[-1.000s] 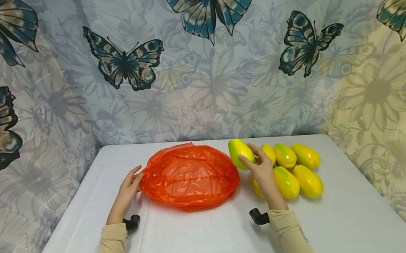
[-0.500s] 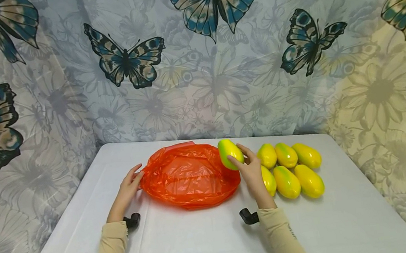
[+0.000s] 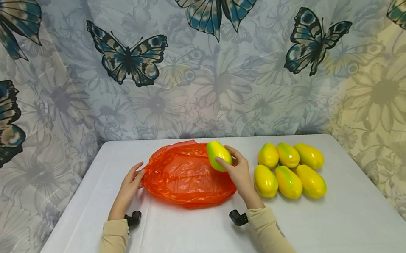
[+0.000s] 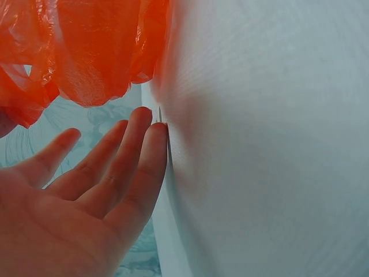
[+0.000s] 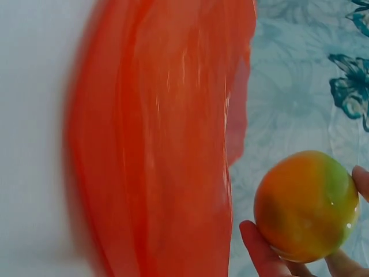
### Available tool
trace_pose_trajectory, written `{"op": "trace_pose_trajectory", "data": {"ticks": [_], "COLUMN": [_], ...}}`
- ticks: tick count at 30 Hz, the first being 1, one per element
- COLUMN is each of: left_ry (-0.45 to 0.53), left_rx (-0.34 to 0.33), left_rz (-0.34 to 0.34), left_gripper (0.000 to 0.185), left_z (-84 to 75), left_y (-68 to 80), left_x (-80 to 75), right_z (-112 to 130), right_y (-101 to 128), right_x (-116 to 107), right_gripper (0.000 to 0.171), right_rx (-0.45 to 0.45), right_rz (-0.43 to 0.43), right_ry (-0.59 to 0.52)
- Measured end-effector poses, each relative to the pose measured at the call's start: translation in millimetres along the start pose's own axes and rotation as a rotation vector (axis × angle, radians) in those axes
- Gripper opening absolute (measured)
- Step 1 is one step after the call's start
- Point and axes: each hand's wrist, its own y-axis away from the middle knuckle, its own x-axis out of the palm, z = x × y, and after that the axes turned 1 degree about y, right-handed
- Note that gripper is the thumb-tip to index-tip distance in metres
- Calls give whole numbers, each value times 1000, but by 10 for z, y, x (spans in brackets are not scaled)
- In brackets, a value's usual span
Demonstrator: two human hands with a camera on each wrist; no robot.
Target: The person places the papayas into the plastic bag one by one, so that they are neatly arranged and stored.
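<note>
A shiny yellow-green mango (image 3: 217, 155) is in my right hand (image 3: 241, 173), pinched between thumb and fingers. It is above the right part of a red plastic bag (image 3: 188, 175), whose mouth gapes wide on the table. In the right wrist view the mango (image 5: 305, 206) appears apart from the bag wall (image 5: 179, 144). My left hand (image 3: 128, 189) is at the bag's left edge. The left wrist view has its fingers (image 4: 138, 161) nearly straight and spread below the bag (image 4: 92, 52), while a digit at the frame's edge meets the red plastic.
Several more mangoes (image 3: 288, 181) lie in two rows on the white-covered table (image 3: 188, 248), right of the bag. A butterfly-print cloth (image 3: 206, 96) hangs behind the table. A black wrist camera (image 3: 238, 217) is on my right wrist, another (image 3: 133, 219) on my left.
My right hand has carried the mango leftward, from beside the other mangoes to over the bag's right part. My left hand has stayed at the bag's left edge.
</note>
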Motion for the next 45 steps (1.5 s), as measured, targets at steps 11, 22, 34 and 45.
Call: {"op": "trace_pose_trajectory", "data": {"ticks": [11,22,34,45], "left_ry": [-14,-31,-18,-31], "left_rx": [-10,1,-6,1], "left_rz": [-2,2,7,6], "left_gripper": [59,59,60,60], "left_z": [-12,-1,-45,-25], "left_y": [8,16,36,22], "left_x": [7,9,13,3], "right_z": [-27,-17,8,20], "right_y": [32,74,100,126], "right_x": [246,423,615,812], "right_gripper": [58,55,58,56], "right_rx": [-27,-32,-39,-19], "right_rz": [0,36,34,39], "right_ry": [2,-9,-59,-72]}}
